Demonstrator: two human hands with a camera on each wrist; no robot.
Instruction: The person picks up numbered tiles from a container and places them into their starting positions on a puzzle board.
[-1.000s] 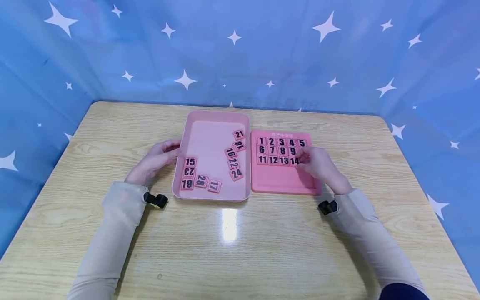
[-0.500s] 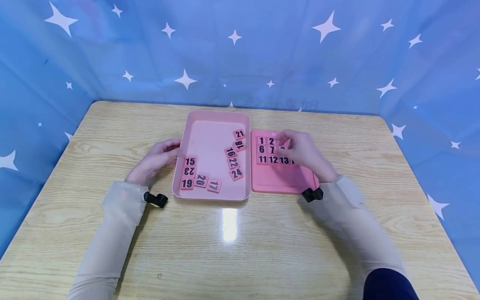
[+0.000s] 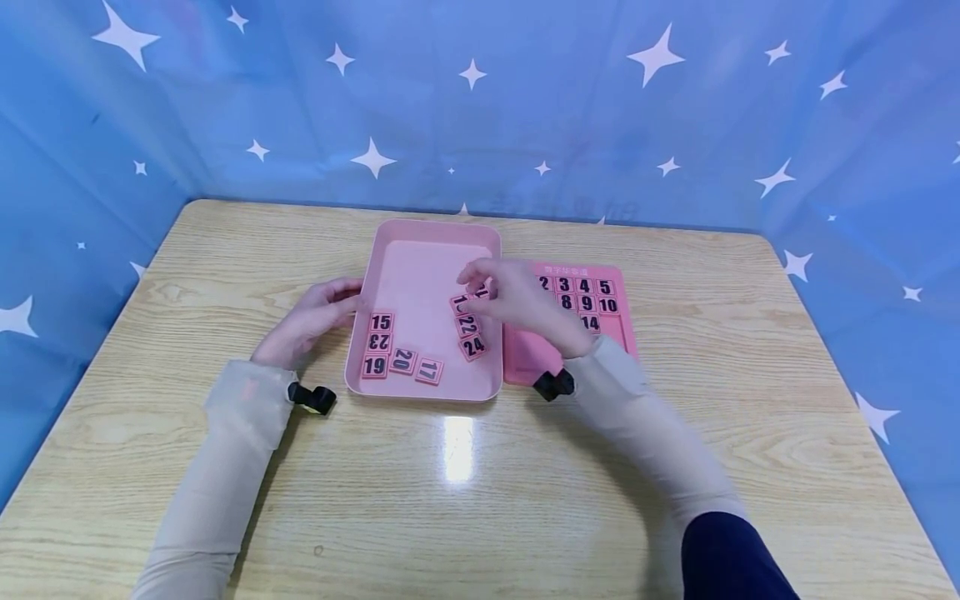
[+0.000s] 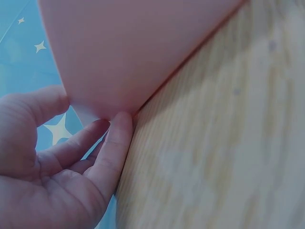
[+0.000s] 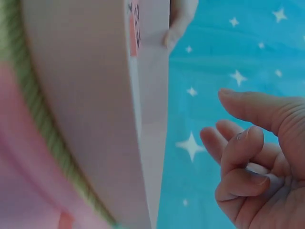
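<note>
A shallow pink tray (image 3: pixel 423 279) holds loose number tiles. My left hand (image 3: pixel 309 321) touches the tray's left side; in the left wrist view its fingertips rest against the pink outer wall (image 4: pixel 128 52). My right hand (image 3: pixel 521 302) hovers over the tray's right part, thumb and forefinger apart with nothing between them, as the right wrist view also shows. Beneath it lie the 22 tile (image 3: pixel 467 326), the 24 tile (image 3: pixel 472 347) and a partly covered tile; the tiles farther back are mostly hidden. The pink number board (image 3: pixel 525 362) stands right of the tray, its left part behind the hand.
At the tray's left front are the 15 tile (image 3: pixel 382 322), the 23 tile (image 3: pixel 378 342), the 19 tile (image 3: pixel 375 367), the 20 tile (image 3: pixel 402 361) and the 17 tile (image 3: pixel 429 371). A wooden table (image 3: pixel 420 508) carries everything, with a starry blue curtain (image 3: pixel 420 100) behind.
My right hand has left the board's right side and moved left over the tray, uncovering the 5, 10 and 14 tiles on the board. My left hand stays at the tray's side.
</note>
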